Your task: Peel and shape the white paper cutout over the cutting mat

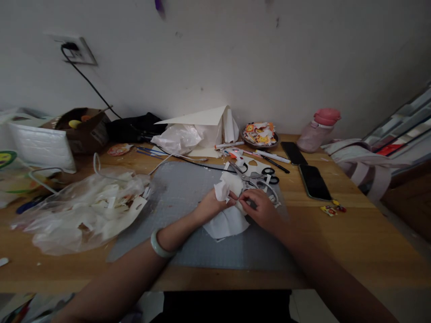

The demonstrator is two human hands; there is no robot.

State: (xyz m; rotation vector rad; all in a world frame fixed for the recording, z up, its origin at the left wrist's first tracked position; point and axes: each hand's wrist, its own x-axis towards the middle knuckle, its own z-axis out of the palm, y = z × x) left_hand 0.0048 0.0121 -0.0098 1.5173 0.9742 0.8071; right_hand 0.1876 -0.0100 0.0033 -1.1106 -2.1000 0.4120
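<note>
My left hand [215, 205] is closed on a crumpled white sheet, thin like tissue or cloth. One part of the white sheet [226, 223] spreads below the fingers over the grey cutting mat [188, 242], and another part pokes up above them. Right up against it, my right hand [261, 207] is closed in a pinch by the left fingertips; what is between its fingers is too small to make out. Just beyond the hands lie scissors [269, 176] with black handles, a white hot glue gun [238, 157] and white paper scraps.
To the left lies a clear plastic bag [67, 224] of scraps. Behind are a bowl [261, 143] of cut-outs, folded cream paper [202, 117] and pens. At right are two phones [314, 181] [292, 153] and a pink bottle [314, 134]. A black cable [90, 83] runs from the wall.
</note>
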